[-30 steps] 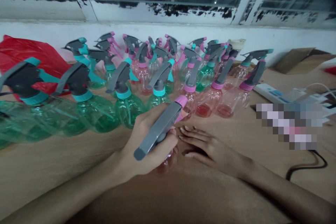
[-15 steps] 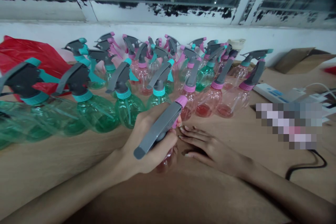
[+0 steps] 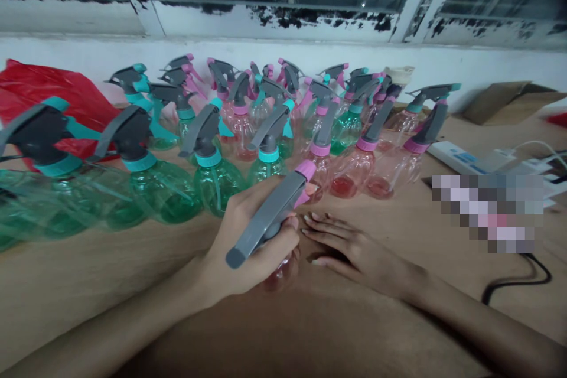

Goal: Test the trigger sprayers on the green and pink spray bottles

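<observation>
My left hand (image 3: 248,236) is wrapped around the neck of a pink spray bottle (image 3: 272,218) with a grey head and pink nozzle. A fingertip shows at its pink trigger, and most of the bottle's body is hidden under the hand. Flat on the table, just right of that bottle, lies my right hand (image 3: 349,248), holding nothing, its fingers stretched out. Beyond my hands stand green spray bottles (image 3: 219,189) with turquoise collars on the left. Pink spray bottles (image 3: 348,174) with pink collars stand towards the right.
More spray bottles crowd the back of the wooden table (image 3: 146,266), near the white wall. A red plastic bag (image 3: 53,91) lies at the far left. On the right are a cardboard box (image 3: 505,103), a white power strip (image 3: 460,156) with plugs, and a black cable (image 3: 509,283).
The pink trigger and the fingertip on it have swung outward, away from the neck of the held bottle. My right hand has stayed in place.
</observation>
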Demonstrator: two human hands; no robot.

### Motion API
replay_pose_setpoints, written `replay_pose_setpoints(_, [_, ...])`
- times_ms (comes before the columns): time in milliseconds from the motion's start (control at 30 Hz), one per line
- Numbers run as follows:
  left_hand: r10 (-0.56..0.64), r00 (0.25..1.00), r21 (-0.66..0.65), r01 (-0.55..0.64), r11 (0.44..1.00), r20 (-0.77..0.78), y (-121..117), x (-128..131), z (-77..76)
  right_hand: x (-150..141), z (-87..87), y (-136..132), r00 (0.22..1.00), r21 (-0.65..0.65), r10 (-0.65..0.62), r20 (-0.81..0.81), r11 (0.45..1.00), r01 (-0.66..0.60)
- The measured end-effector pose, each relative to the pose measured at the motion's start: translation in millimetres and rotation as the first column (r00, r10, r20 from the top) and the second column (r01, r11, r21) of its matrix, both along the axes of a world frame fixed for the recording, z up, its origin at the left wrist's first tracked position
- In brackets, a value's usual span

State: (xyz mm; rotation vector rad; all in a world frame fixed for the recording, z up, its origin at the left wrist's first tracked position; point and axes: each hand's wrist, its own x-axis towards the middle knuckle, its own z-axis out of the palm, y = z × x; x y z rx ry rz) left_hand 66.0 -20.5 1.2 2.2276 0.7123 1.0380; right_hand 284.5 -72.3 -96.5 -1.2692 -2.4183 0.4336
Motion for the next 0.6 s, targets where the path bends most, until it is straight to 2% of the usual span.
replay_pose_setpoints(600, [-0.016, 1.000, -0.004, 0.016, 1.000, -0.022, -0.1, -1.4, -0.1, 0.2, 0.4, 0.2, 0.995, 0.002, 0.003, 0.097, 1.000, -0.003])
